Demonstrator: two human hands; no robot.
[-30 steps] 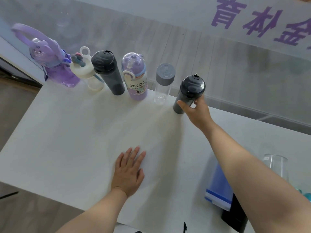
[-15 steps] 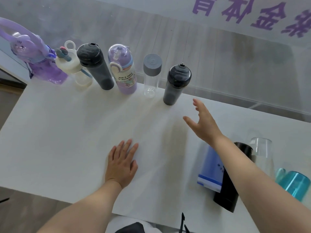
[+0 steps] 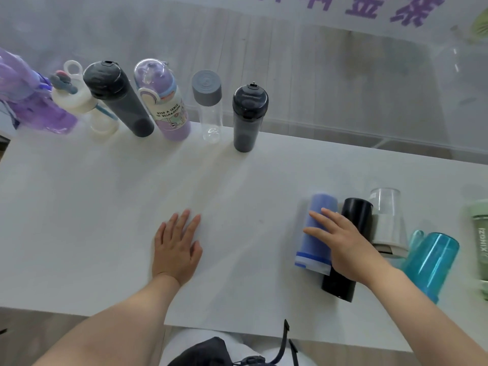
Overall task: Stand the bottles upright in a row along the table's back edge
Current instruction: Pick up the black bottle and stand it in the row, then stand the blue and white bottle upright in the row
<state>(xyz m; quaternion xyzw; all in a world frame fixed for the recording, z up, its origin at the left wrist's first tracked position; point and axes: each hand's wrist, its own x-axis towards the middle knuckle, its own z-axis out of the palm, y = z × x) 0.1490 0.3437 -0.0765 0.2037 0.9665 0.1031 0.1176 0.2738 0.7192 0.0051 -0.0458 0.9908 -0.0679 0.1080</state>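
Several bottles stand upright along the white table's [image 3: 79, 207] back edge: a purple bottle [image 3: 34, 107], a white-capped clear bottle [image 3: 87, 107], a dark grey bottle [image 3: 121, 101], a lilac printed bottle [image 3: 169, 109], a clear bottle with a grey cap [image 3: 210, 112] and a dark bottle with a black lid [image 3: 247, 120]. At the right lie a blue bottle [image 3: 317, 241], a black bottle [image 3: 343, 281], a clear bottle [image 3: 388, 220], a teal bottle [image 3: 430, 262] and a green bottle [image 3: 482, 241]. My right hand [image 3: 343, 239] rests on the blue and black bottles, fingers spread. My left hand [image 3: 177, 247] lies flat on the table.
A glass wall with purple lettering rises right behind the table's back edge. The table's front edge runs close to my body, where dark clothing with a strap [image 3: 286, 339] shows. Free surface lies between the upright row and my hands.
My right hand has let go of the dark black-lidded bottle, left standing in the row, and drawn back right onto the lying blue and black bottles. The left hand has stayed flat.
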